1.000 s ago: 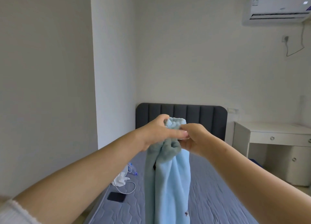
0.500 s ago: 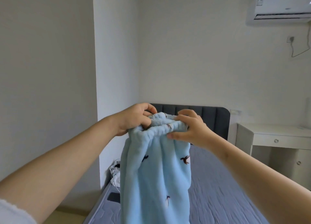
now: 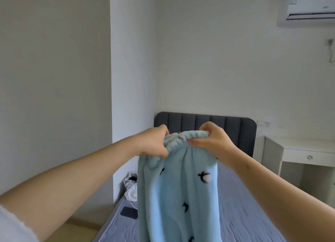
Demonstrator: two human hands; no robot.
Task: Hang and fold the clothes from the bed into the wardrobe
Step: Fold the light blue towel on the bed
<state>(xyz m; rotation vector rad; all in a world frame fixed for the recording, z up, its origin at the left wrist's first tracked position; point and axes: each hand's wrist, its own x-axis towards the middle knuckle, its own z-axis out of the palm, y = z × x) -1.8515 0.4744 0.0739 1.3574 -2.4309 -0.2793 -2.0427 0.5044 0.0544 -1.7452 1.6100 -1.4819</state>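
A pair of light blue fleece trousers (image 3: pixel 177 192) with small dark bird prints hangs in front of me above the bed (image 3: pixel 241 212). My left hand (image 3: pixel 155 142) grips the gathered elastic waistband at its left end. My right hand (image 3: pixel 212 140) pinches the same waistband at its right end, fingers curled over the top. The waistband is stretched a little between both hands. The lower legs of the trousers run out of the frame's bottom edge. No wardrobe is in view.
The bed has a grey-blue quilted mattress and a dark padded headboard (image 3: pixel 235 122). A black phone (image 3: pixel 129 212), a white cable and a white bundle (image 3: pixel 131 189) lie at the bed's left edge. A white desk (image 3: pixel 299 151) stands on the right. A wall pillar (image 3: pixel 133 78) is on the left.
Both hands have moved apart along the waistband, spreading the bunched trousers open so the front with bird prints hangs flat. The garment was also raised slightly.
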